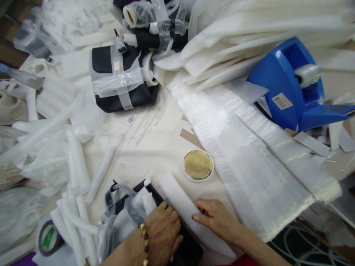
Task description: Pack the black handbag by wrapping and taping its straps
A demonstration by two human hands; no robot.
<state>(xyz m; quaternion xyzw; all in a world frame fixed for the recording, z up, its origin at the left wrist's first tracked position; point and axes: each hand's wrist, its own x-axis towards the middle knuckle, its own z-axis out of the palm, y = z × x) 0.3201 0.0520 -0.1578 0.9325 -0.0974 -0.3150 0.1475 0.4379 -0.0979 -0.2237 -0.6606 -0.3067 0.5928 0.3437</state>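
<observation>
At the near edge, a black bag (191, 245) lies partly covered by grey straps and clear plastic wrapping (119, 218). My left hand (163, 232), with a beaded bracelet at its wrist, is on top of this bag, fingers curled against it; its fingertips are partly hidden. A white foam strip (181, 207) runs along the bag's right side. My right hand (217, 220) has thumb and fingers closed at the strip's right edge. Just beyond that hand sits a round dish (198, 165) with a yellowish surface.
Another wrapped black bag (124, 79) stands farther back. Clear plastic bags (257, 170) lie flat on the right, beside a blue tape dispenser (288, 85). White foam sheets (249, 40) are piled behind. Rolled foam pieces (74, 159) and a tape roll (50, 238) are at left.
</observation>
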